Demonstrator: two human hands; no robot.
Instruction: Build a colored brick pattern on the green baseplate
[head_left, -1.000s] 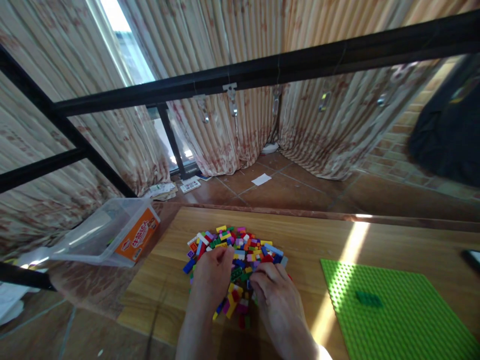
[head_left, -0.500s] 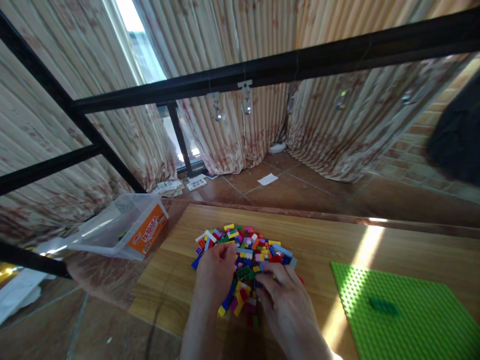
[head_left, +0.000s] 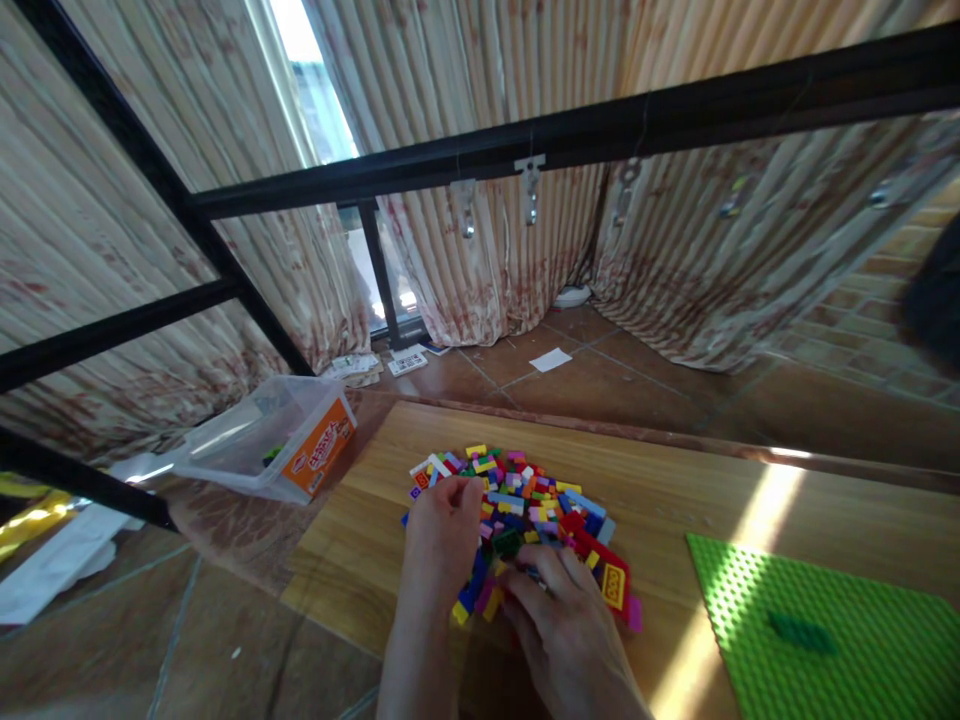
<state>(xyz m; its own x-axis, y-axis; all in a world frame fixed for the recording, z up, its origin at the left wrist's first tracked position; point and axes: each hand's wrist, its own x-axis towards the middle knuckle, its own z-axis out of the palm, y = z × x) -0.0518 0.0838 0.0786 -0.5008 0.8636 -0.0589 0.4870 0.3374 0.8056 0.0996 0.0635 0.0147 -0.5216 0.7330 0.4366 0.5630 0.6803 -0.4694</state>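
A heap of mixed toy building bricks [head_left: 512, 503] lies on the wooden table, in many colours. Over its left side is my left hand [head_left: 442, 530], with fingers curled together in a pinch; whatever they hold is hidden. My right hand [head_left: 559, 610] reaches into the near side of the heap, its bent fingers apart and the tips among the bricks. Close to those fingertips lies a dark green brick [head_left: 507, 543]. A red piece [head_left: 594, 548] bearing a yellow brick [head_left: 613, 587] shows just right of my right hand.
At the right, a green studded baseplate [head_left: 832, 590] carries one dark green brick [head_left: 801, 632]. A clear plastic bin [head_left: 247, 440] with an orange label stands left of the wooden table [head_left: 352, 530]. A black metal rail [head_left: 450, 165] crosses in front of the curtains.
The view has swung slightly left. My right hand has shifted a little left and nearer over the heap, exposing the red piece and yellow brick. My left hand stays pinched over the heap.
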